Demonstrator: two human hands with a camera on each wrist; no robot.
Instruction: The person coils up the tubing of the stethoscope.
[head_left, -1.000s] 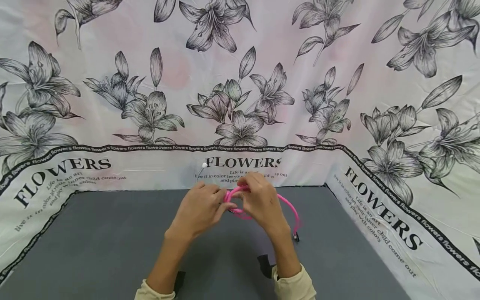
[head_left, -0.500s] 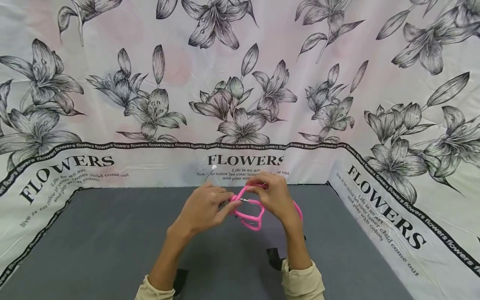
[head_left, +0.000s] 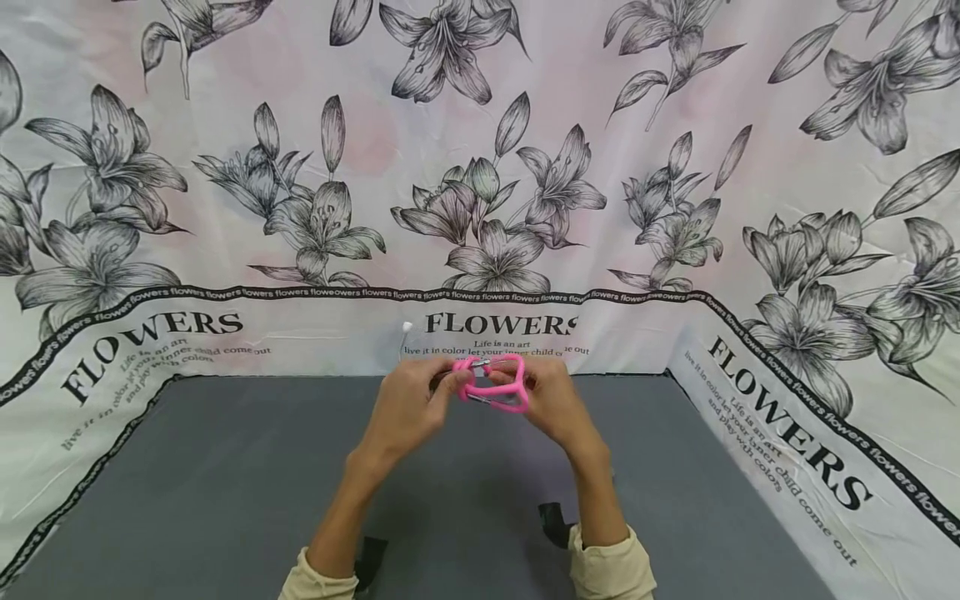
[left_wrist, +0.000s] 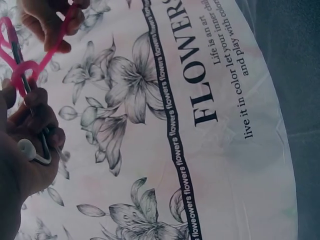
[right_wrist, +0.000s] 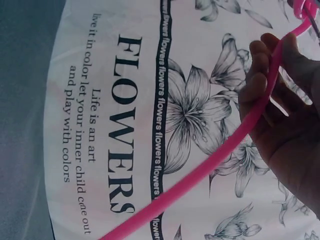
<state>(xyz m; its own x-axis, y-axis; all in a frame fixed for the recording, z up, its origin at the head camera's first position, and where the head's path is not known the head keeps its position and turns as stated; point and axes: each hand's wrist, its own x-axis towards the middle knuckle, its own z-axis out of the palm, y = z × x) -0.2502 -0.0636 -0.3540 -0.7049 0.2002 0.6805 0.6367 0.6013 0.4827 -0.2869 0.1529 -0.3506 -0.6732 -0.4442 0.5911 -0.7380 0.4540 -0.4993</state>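
Both hands hold a pink stethoscope (head_left: 498,390) above the far part of the grey table. My left hand (head_left: 408,408) grips its metal ear tubes where pink tubing wraps round them. A white ear tip (left_wrist: 26,149) sticks out past the left fingers, seen in the left wrist view. To the right, my right hand (head_left: 558,408) pinches the pink tubing (right_wrist: 200,170) between thumb and fingers. From that hand the tubing runs out of the right wrist view at the bottom. In the head view a pink loop faces me between the hands. The tubing's far end is hidden.
A grey table (head_left: 225,483) lies beneath the hands. White cloth with flower prints (head_left: 480,200) stands behind it and along both sides. Black straps (head_left: 553,525) show near the cream sleeves (head_left: 611,562).
The right hand drew tubing rightward, then came back toward the left hand and lower. The pink loop has tilted up between the hands. The tubing's loose end at right is now out of sight.
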